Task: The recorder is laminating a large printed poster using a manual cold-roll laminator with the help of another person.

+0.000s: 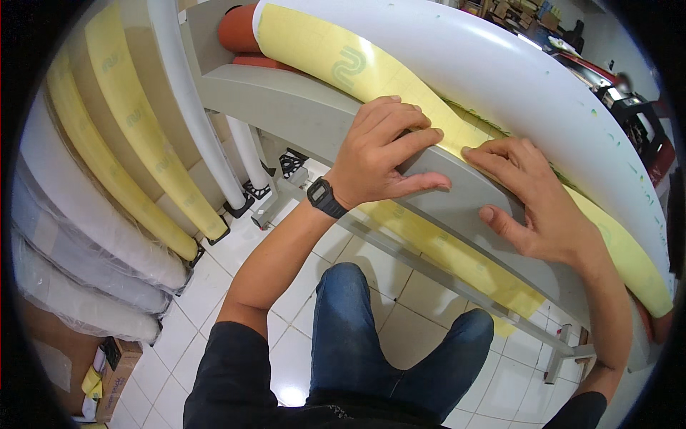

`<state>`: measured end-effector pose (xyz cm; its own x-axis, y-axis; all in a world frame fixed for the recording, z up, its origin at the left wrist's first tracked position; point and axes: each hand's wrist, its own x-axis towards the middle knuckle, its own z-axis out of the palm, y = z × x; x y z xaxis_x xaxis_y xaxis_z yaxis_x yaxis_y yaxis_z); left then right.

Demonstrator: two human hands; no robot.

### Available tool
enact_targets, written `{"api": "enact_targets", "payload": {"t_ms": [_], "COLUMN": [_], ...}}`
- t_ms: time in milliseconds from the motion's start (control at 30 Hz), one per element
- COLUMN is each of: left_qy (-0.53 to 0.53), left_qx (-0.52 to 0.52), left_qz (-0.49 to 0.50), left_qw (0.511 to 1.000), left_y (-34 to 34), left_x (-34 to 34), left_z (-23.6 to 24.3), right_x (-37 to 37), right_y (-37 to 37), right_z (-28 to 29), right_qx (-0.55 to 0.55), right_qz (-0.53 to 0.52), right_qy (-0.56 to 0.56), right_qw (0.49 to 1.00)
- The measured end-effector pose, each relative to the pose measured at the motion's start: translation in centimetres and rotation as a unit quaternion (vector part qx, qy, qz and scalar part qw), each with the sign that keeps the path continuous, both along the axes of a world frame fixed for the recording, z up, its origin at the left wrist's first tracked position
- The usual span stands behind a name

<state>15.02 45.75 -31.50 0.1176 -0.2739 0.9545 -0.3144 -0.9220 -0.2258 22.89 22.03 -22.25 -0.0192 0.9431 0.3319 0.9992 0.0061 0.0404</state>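
Observation:
A long yellow sheet (321, 43) with a pale printed pattern lies along a red-orange roll (236, 30), below a large white roll (522, 57), on a grey metal rack (271, 93). My left hand (386, 150), with a black wristwatch (326, 196), rests over the rack's front edge, fingertips at the yellow sheet, thumb apart. To its right, my right hand (525, 200) lies over the same edge, bent fingers touching the sheet, thumb spread. Neither hand visibly grips anything. Another yellow strip (457, 264) shows underneath the rack's front panel.
Upright yellow and white rolls (121, 100) and plastic-wrapped rolls (86, 300) stand at the left, a cardboard box (121, 372) below them. My knees are under the rack, above white floor tiles (200, 300). Dark equipment (629, 107) crowds the upper right. A lower rail and foot (561, 354) sit right.

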Motion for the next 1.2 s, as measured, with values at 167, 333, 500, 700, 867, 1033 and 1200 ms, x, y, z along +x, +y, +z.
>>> {"api": "enact_targets", "payload": {"t_ms": [167,333,500,700,867,1033,1200], "left_qy": [-0.009,-0.013,-0.017,-0.02,-0.021,-0.04,-0.04], "left_qx": [0.008,0.009,0.013,0.025,0.03,0.03,0.029], "left_qz": [-0.005,-0.011,-0.007,-0.002,0.006,-0.005,0.006], "left_qw": [1.0,1.0,1.0,0.999,0.999,0.999,0.999], "left_y": [0.2,0.3,0.2,0.6,0.7,0.6,0.6], "left_x": [0.2,0.2,0.2,0.2,0.4,0.6,0.3], "left_z": [-0.1,-0.3,-0.1,-0.2,-0.3,-0.3,-0.4], "right_x": [-0.1,-0.2,-0.1,-0.2,0.0,0.5,0.9], "right_y": [0.0,0.0,0.1,0.7,-1.4,-4.6,-6.5], "right_z": [-0.2,-0.2,0.0,0.3,0.6,0.6,1.4], "right_qx": [0.0,0.002,0.005,-0.023,-0.013,0.028,-0.01], "right_qz": [-0.009,-0.016,0.007,-0.006,-0.011,-0.022,-0.065], "right_qy": [-0.011,-0.012,-0.035,-0.048,-0.033,0.009,0.04], "right_qw": [1.0,1.0,0.999,0.999,0.999,0.999,0.997]}}
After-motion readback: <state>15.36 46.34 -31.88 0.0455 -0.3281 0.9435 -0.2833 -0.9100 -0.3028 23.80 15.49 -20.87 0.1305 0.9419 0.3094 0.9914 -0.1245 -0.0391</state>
